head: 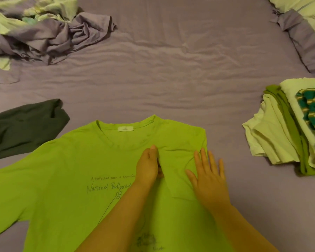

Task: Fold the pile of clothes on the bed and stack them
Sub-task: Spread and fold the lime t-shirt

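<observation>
Near the viewer, the left hand (148, 165) stood edge-on along the fold while the right hand (208, 176) lay flat, fingers spread, on the green T-shirt (62, 170) over its folded-in right side.

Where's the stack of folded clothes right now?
In the head view, the folded stack sits at the right edge of the bed, right of the green T-shirt, below the pillow.

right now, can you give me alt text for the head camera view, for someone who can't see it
A bright green t-shirt lies flat on a purple bed sheet, its right side folded inward, with the left hand and right hand pressing on the fold. A stack of folded clothes sits at right, a dark garment at left.
</observation>
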The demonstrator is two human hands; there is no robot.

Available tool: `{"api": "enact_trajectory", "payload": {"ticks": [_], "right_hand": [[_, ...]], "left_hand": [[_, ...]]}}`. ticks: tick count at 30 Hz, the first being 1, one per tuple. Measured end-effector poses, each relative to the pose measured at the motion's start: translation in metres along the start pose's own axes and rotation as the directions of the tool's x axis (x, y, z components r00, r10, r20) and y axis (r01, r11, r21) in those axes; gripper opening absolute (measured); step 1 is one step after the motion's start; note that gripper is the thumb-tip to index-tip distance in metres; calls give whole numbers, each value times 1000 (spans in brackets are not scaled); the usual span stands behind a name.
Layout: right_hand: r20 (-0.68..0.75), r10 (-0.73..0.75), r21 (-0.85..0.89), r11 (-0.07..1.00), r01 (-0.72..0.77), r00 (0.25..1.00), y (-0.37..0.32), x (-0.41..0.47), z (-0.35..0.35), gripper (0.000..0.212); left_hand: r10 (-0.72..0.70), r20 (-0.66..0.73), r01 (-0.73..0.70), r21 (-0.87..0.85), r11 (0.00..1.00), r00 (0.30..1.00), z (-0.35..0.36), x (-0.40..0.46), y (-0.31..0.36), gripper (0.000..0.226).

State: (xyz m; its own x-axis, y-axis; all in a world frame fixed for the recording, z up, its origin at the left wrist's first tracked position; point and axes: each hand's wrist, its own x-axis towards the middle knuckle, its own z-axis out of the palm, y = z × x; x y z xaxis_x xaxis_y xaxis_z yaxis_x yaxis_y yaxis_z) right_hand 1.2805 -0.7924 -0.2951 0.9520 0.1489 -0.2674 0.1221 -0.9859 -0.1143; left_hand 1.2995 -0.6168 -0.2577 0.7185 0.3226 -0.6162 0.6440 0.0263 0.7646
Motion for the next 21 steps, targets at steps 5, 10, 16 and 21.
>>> {"api": "enact_trajectory", "payload": {"ticks": [5, 10, 16, 21], "right_hand": [[-13, -11, -23, 1000, 11, 1000, -24, 0, -18, 72], [66, -67, -35, 997, 69, 996, -56, -11, -22, 77], [134, -118, -10, 993, 121, 984, -129, -47, -10, 88], [216, -210, -36, 974, 222, 954, -213, -56, 14, 96]], "left_hand": [[-76, 273, 96, -61, 993, 959, -6, -33, -9, 68], [-10, 263, 32, -82, 996, 965, -40, -56, -33, 65], [184, 44, -188, 339, 922, 982, -144, -51, -46, 35], [250, -43, -199, 479, 855, 967, -241, -36, -59, 36]]}}
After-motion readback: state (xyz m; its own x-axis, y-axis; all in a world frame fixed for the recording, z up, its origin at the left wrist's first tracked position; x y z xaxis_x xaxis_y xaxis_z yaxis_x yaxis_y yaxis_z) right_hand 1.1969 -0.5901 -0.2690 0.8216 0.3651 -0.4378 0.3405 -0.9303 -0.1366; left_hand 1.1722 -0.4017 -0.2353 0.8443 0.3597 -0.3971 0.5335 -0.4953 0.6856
